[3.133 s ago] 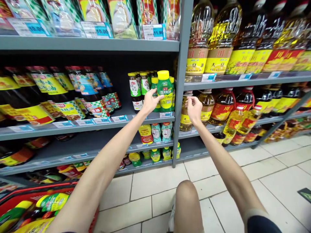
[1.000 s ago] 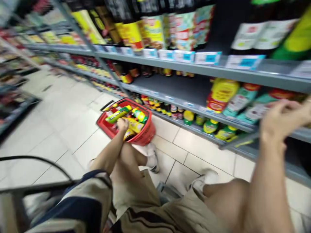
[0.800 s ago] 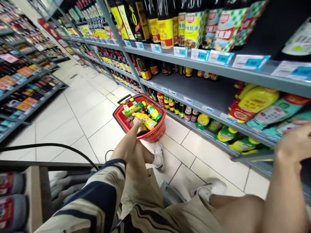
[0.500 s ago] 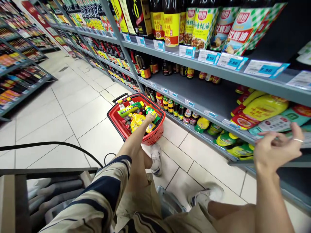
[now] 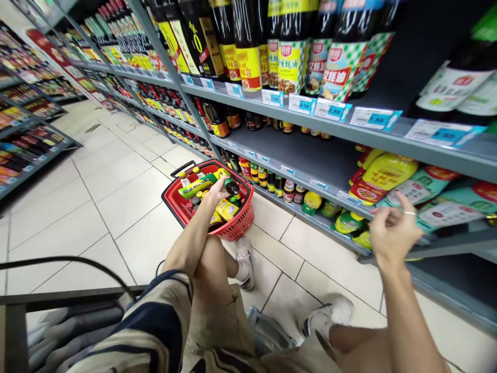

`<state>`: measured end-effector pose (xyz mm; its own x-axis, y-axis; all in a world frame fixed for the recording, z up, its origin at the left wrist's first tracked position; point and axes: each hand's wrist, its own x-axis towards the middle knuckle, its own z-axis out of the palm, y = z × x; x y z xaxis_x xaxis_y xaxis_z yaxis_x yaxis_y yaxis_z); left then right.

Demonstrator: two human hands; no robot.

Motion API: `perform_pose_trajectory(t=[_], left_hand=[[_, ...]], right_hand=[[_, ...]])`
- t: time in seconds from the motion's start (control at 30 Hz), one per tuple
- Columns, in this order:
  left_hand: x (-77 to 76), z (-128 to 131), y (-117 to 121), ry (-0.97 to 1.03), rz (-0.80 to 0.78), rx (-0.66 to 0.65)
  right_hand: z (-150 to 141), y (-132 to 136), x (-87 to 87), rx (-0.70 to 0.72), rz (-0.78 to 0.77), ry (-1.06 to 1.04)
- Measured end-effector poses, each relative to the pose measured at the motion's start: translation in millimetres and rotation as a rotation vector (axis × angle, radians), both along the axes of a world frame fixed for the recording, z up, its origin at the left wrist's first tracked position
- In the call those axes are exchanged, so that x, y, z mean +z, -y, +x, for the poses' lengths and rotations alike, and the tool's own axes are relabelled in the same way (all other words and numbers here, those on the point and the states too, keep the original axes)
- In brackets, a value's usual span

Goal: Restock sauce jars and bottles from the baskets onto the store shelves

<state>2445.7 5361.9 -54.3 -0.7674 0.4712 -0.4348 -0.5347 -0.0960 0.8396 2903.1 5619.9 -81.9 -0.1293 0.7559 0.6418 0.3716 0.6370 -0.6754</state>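
My left hand point(image 5: 218, 190) reaches into the red shopping basket point(image 5: 243, 221) on the floor. Its fingers are wrapped round a bottle point(image 5: 232, 187) with a dark round end towards me and some green on its side. Around it in the basket lie a long green pack point(image 5: 197, 186), yellow packages point(image 5: 226, 209) and white-labelled bottles with yellow caps point(image 5: 184, 180). My right hand point(image 5: 394, 228) hangs in front of the lower shelf, fingers loosely curled and apart, with nothing visible in it. Nearest to it are yellow and teal squeeze bottles point(image 5: 388, 176) lying on their sides.
Shelving with sauce bottles point(image 5: 248, 62) runs along the right, price tags point(image 5: 334, 110) on its edge. Small jars point(image 5: 288, 190) stand on the bottom shelf. A dark-framed box point(image 5: 73, 295) and black cable point(image 5: 70, 259) are at lower left. Another shelf point(image 5: 31, 150) stands across the aisle.
My left hand has turned the bottle in the basket so its dark end shows. The view has shifted right, and my right hand stays loosely curled beside the shelf.
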Motion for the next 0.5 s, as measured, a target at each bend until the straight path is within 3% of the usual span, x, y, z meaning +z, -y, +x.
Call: perform_pose_trajectory(t=[0.1,0.17,0.27,0.33,0.4,0.5], left_hand=[[31.7,21,16,-0.097,0.058,-0.019],[47.9,52,23,-0.213,0.098,-0.027],[60.0,124,17,-0.425,0.094,-0.028],[60.0,178,2,-0.540,0.080,-0.023],[57.0,227,-15,-0.647,0.046,-0.081],[56.9,276,-36,-0.735,0.094,-0.285]], right_hand=[[-21,25,13.1,0.157,-0.109,-0.052],[-39,48,25.5,0.342,-0.309,-0.178],[-63,90,46.9,0.731,-0.630,-0.347],[-72,114,59.2,0.921,-0.721,-0.374],[-72,127,67.6,0.972,-0.720,-0.366],[-54,124,73.9,0.859,-0.651,-0.401]])
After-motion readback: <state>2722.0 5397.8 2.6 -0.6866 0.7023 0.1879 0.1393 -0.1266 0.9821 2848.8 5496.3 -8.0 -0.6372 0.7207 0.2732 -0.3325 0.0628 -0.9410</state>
